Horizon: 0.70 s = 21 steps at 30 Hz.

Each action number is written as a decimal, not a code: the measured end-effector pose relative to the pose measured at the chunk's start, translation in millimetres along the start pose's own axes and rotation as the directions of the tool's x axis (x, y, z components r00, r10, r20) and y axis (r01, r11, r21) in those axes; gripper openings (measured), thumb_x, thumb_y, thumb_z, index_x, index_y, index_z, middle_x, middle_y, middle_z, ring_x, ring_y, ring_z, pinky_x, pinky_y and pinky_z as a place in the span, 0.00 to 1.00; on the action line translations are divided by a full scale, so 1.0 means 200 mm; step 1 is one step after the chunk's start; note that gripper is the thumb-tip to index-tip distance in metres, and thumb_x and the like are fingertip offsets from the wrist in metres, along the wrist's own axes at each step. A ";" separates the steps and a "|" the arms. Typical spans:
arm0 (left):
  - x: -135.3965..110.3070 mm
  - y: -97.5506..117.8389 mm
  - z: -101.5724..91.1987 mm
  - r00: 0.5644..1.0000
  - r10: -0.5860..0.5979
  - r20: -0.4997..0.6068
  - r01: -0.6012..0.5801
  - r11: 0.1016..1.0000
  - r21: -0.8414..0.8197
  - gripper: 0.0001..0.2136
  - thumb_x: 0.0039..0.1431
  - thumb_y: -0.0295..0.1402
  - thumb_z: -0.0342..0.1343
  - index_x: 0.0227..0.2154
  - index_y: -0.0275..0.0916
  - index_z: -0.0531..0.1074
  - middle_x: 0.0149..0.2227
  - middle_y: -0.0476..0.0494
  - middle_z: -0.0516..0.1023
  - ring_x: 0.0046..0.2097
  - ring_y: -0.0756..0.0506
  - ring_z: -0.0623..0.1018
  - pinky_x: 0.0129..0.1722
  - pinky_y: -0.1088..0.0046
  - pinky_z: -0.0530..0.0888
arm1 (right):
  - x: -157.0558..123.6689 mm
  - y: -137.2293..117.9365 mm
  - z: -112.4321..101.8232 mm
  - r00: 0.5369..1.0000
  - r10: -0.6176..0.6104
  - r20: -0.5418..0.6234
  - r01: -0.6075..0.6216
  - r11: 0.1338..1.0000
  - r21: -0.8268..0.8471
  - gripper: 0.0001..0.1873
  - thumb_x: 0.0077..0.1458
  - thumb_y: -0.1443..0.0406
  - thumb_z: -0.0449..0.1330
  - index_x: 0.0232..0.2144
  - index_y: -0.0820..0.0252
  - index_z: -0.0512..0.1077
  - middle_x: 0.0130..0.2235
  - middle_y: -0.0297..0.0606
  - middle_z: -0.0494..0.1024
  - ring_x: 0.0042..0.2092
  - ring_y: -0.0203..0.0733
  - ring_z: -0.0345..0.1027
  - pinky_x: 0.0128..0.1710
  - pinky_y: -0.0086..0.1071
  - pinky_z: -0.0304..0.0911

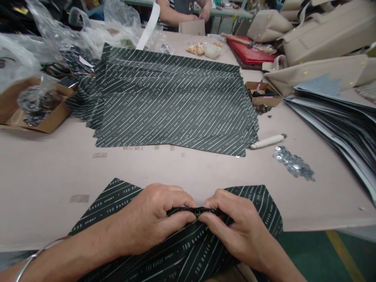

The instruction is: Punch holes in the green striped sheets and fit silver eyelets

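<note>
Dark green fabric (188,244) with white diagonal stripes and lettering lies bunched at the table's front edge. My left hand (158,215) pinches a folded ridge of it between thumb and fingers. Facing it, my right hand (232,219) grips the same ridge, thumb below and fingers above. Between the two thumbs a small dark metal piece (197,214) shows in the fold; its exact kind is too small to tell. Beyond my hands lies a stack of matching striped fabric panels (173,105).
Flat silver discs (293,162) and a white stick-shaped tool (268,141) lie right of the stack. Cardboard boxes (55,117) with small parts flank it. Dark sheets (337,129) and beige bags (323,35) fill the right. Across the table a co-worker's hands (202,13) handle a beige piece.
</note>
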<state>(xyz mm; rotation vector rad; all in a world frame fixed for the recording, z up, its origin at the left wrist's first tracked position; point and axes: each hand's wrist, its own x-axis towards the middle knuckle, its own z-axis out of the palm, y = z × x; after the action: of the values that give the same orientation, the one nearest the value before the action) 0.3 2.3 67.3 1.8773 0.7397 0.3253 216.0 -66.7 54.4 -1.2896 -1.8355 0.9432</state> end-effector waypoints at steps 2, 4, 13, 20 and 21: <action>-0.01 -0.01 0.01 1.000 -0.007 -0.028 0.007 1.000 0.014 0.04 0.62 0.27 0.57 0.35 0.42 0.77 0.30 0.56 0.77 0.31 0.55 0.74 0.33 0.81 0.65 | -0.02 0.01 0.01 0.998 -0.061 -0.016 0.059 0.995 -0.085 0.06 0.63 0.69 0.60 0.32 0.61 0.73 0.27 0.31 0.71 0.29 0.32 0.66 0.29 0.27 0.58; -0.02 -0.03 0.03 0.998 0.020 -0.066 -0.016 0.998 0.065 0.04 0.62 0.27 0.58 0.31 0.40 0.74 0.28 0.56 0.74 0.29 0.55 0.72 0.31 0.79 0.64 | -0.03 0.01 0.03 0.992 -0.117 -0.041 0.109 0.980 -0.166 0.06 0.63 0.70 0.59 0.32 0.61 0.72 0.26 0.31 0.69 0.28 0.33 0.64 0.27 0.28 0.56; -0.10 0.00 0.13 0.859 0.485 -0.162 -0.336 0.775 0.535 0.11 0.66 0.18 0.46 0.34 0.34 0.72 0.24 0.51 0.61 0.26 0.48 0.60 0.27 0.67 0.55 | -0.09 -0.04 0.10 0.933 -0.289 -0.216 0.184 0.897 -0.402 0.08 0.63 0.73 0.56 0.32 0.58 0.71 0.24 0.32 0.71 0.25 0.35 0.63 0.27 0.30 0.58; -0.15 0.01 0.14 0.762 0.629 -0.150 -0.398 0.639 0.658 0.11 0.68 0.23 0.46 0.44 0.31 0.74 0.28 0.47 0.71 0.30 0.47 0.66 0.33 0.65 0.61 | -0.18 -0.04 0.04 0.898 -0.416 -0.142 0.283 0.795 -0.537 0.09 0.60 0.73 0.56 0.39 0.57 0.72 0.26 0.32 0.76 0.28 0.36 0.70 0.34 0.31 0.67; -0.16 0.02 0.14 0.760 0.631 -0.157 -0.387 0.633 0.670 0.11 0.68 0.24 0.46 0.43 0.32 0.75 0.30 0.47 0.73 0.32 0.47 0.69 0.37 0.64 0.64 | -0.19 -0.06 0.03 0.904 -0.413 -0.111 0.288 0.779 -0.557 0.09 0.60 0.73 0.56 0.39 0.56 0.72 0.26 0.32 0.77 0.28 0.37 0.71 0.34 0.32 0.68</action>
<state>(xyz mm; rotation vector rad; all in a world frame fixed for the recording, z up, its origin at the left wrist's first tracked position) -7.7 -39.1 63.4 2.6981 0.5570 0.9477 215.9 -106.6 56.1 -1.2240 -2.1265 0.0636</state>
